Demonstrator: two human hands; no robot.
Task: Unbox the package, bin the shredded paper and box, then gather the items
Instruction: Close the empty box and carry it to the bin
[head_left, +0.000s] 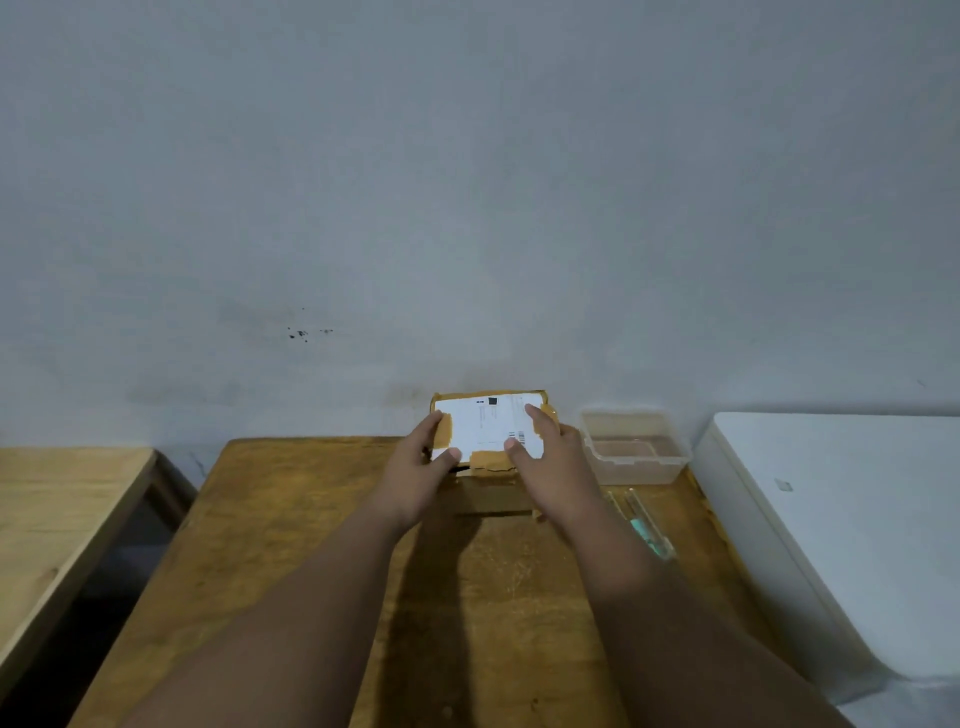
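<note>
Head view: taped cardboard package (491, 431), far edge of worktop (311, 545), clasped at both ends by my left hand (415, 478) and right hand (550, 467), each grip closed on it (steadying for opening, likely).

You have one taped cardboard box (488, 431), one clear plastic container (635, 447), one clear-cased tool (644, 522), two tables (291, 519) and (57, 509), and one white appliance (852, 519).
</note>
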